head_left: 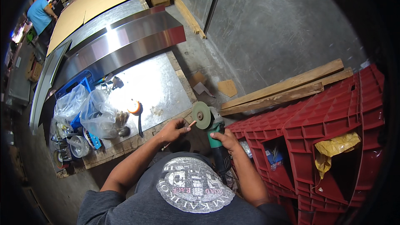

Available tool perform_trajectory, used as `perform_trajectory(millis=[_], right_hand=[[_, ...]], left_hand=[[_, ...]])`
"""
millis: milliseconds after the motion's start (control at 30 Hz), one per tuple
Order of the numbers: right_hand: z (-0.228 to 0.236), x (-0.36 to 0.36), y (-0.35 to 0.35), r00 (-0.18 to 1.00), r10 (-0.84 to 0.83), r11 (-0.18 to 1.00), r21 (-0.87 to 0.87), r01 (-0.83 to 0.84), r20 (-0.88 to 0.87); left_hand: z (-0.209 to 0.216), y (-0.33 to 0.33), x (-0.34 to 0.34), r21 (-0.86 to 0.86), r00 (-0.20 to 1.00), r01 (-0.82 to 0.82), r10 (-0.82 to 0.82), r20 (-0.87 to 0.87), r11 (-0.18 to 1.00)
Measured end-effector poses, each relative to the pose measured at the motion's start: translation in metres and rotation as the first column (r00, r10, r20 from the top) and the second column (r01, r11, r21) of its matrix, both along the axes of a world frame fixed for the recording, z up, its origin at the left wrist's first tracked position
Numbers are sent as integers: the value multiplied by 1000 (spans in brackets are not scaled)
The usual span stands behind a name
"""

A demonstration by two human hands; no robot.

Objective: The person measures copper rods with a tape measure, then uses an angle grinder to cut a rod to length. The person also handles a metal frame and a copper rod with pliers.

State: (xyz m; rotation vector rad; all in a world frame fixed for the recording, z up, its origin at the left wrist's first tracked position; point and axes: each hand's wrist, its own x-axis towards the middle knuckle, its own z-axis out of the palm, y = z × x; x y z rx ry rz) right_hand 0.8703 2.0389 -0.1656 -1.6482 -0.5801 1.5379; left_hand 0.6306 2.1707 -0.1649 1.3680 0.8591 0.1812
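My right hand (227, 140) is closed round the green body of an angle grinder (214, 142), whose pale green disc (203, 118) faces left. Between the fingers of my left hand (174, 131) is a thin copper-coloured rod (192, 123). Its tip lies close to the left edge of the disc; whether the two touch, I cannot tell. The rod's other end pokes out below the left hand. Both hands are in front of my chest, just off the near right corner of the metal-topped workbench (164, 77).
On the bench lie an orange tape measure (134, 107), clear plastic bags (98, 114) and a long stainless steel panel (125, 39). Red plastic crates (300, 129) stand close on my right, with wooden planks (287, 84) behind them. A person in blue (39, 16) stands at the far left.
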Motion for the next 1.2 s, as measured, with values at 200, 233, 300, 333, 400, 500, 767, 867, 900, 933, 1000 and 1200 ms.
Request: perform_trajectory(millis=[200, 233, 300, 333, 400, 500, 767, 867, 900, 933, 1000, 1200], right_hand=[[15, -4, 5, 998, 59, 998, 12, -59, 27], [16, -3, 5, 998, 60, 998, 3, -60, 26], [10, -1, 4, 999, 34, 999, 36, -35, 18], [-4, 2, 2, 999, -48, 999, 14, 48, -10], [-3, 1, 14, 960, -192, 981, -11, 194, -205], [3, 6, 33, 880, -154, 972, 93, 218, -449], [-16, -25, 107, 800, -65, 951, 207, 231, -597], [-31, -58, 139, 792, -63, 960, 180, 215, -607], [-41, -69, 149, 825, -97, 963, 158, 220, -557], [-51, -79, 160, 819, -112, 966, 132, 223, -563], [-67, -95, 175, 850, -116, 980, 77, 181, -514], [-81, -142, 212, 950, -37, 999, -30, 29, -311]], left_hand=[[-25, 2, -4, 157, 997, -8, 19, -70, 988], [-30, 1, -4, 161, 997, -42, 51, -52, 986], [-45, -1, -5, 173, 993, -111, 115, -14, 979], [-48, -2, -8, 177, 991, -128, 131, -10, 976], [-45, -9, -10, 121, 992, -122, 124, -7, 985], [-37, -13, -13, 34, 996, -91, 91, 22, 995], [9, -6, -18, 2, 999, 24, -24, 22, 1000], [-13, -1, -16, -19, 989, -43, 45, 142, 999], [-11, 2, -20, 4, 993, -79, 79, 89, 997], [-10, 6, -25, 28, 993, -112, 111, 35, 993], [9, 13, -34, 131, 988, -124, 135, -77, 984], [-26, 27, -64, 136, 936, -265, 289, -200, 954]])
